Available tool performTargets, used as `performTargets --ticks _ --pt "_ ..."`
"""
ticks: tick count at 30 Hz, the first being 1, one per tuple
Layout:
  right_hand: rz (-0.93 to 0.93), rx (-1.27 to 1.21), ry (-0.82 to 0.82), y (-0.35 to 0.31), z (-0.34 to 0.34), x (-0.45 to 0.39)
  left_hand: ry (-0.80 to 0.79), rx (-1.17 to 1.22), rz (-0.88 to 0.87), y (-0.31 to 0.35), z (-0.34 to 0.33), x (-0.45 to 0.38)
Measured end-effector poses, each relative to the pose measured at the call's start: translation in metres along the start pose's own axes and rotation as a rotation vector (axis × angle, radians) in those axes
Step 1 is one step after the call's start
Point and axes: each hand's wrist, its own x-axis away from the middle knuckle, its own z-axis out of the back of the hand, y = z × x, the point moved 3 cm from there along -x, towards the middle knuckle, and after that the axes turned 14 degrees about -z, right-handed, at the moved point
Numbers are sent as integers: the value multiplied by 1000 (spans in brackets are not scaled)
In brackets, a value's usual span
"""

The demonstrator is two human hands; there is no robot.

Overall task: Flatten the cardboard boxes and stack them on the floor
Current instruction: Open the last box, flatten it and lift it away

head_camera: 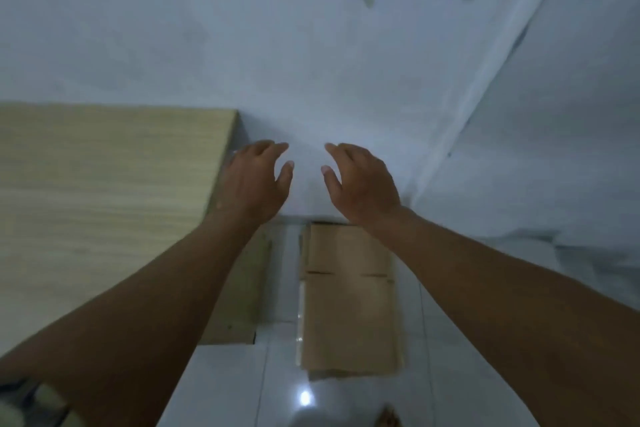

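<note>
A flattened brown cardboard box (349, 305) lies on the white tiled floor (228, 388) below my arms, with the edge of another flat piece showing under its near end. My left hand (254, 180) and my right hand (363, 180) are both raised in front of the white wall, well above the cardboard. Their fingers are spread and curved and they hold nothing. The two hands face each other with a small gap between the thumbs.
A light wooden table top (104, 191) fills the left side, its side panel (242, 295) dropping to the floor beside the cardboard. White walls (311, 45) meet in a corner at the right. A small brown scrap (388, 418) lies at the bottom edge.
</note>
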Motion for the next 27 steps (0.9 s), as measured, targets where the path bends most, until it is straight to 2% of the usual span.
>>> performTargets --ticks 3,6,11,17,27 --pt "121 21 112 -79 56 -28 129 -142 -8 -20 106 -16" --pt "191 49 140 -163 95 -39 226 -230 9 -44 197 -12" --pt "246 14 208 -291 115 -18 314 -321 45 -94 316 45" --pt "267 -16 184 -432 75 32 342 -400 121 -176 399 152" --pt "271 -26 46 -599 -33 62 263 -408 306 -348 453 269"
